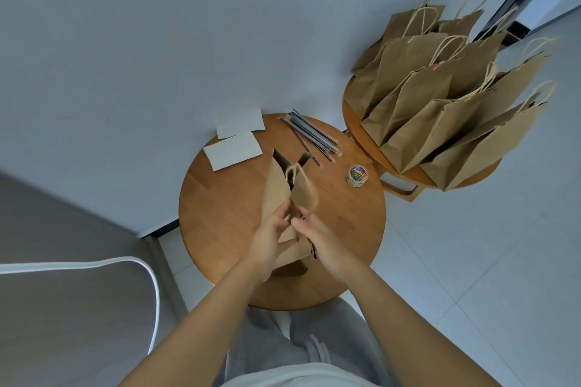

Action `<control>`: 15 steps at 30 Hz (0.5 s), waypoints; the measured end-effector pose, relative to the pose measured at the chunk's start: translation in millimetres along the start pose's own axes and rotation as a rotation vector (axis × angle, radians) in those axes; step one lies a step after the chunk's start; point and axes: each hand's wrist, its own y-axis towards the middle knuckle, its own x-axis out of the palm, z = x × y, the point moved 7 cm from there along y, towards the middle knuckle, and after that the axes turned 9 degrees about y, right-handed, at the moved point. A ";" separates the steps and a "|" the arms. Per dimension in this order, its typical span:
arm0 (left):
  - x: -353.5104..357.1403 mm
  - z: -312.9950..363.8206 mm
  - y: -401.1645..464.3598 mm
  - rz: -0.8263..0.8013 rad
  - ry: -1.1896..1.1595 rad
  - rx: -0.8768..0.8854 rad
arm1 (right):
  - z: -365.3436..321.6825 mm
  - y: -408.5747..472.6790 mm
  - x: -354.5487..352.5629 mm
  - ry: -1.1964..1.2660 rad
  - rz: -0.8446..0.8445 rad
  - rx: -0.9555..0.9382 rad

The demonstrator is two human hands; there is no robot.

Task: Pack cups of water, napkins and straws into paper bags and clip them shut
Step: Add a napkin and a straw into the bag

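The paper bag [289, 198] stands mid-table, long axis running away from me, mouth gaping at its far end. My left hand [270, 242] and right hand [317, 239] both pinch its near panels — straws [311, 135] beyond the mouth, napkins [234, 149] far-left.

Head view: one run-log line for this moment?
step: opening paper bag | left hand: holds bag | right hand: holds bag | straws, clip jar: untouched

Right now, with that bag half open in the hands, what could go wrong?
The left hand and right hand are prying the paper bag open at its near end; a hard tug might tear it. The bag could also swing into the straws or the paper clip jar and knock them off the round table.
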 end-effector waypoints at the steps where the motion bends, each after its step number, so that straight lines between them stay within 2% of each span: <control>1: -0.7 -1.2 0.4 -0.011 -0.071 -0.028 | 0.4 -0.2 -0.2 -0.059 -0.018 0.009; 3: 1.6 -2.3 2.0 -0.050 -0.159 -0.095 | -3.8 2.5 -4.0 -0.238 0.014 -0.037; 4: 3.3 0.3 2.8 -0.061 -0.108 -0.119 | -8.1 5.8 -8.0 -0.315 0.057 -0.074; 6: -3.1 8.8 6.1 0.010 0.220 -0.085 | -19.4 12.1 -17.9 -0.433 0.119 -0.104; 9: -31.0 41.8 7.1 0.386 1.034 0.199 | -35.0 22.0 -32.8 -0.630 0.080 -0.064; 10: -35.7 52.2 6.2 0.486 1.219 0.298 | -40.0 25.3 -38.7 -0.679 0.069 -0.055; 12: -41.0 61.7 12.5 0.546 1.379 0.351 | -47.8 32.2 -47.0 -0.738 0.030 -0.036; 15: -35.4 67.5 30.5 0.434 1.535 0.377 | -55.1 41.9 -51.9 -0.841 -0.043 -0.022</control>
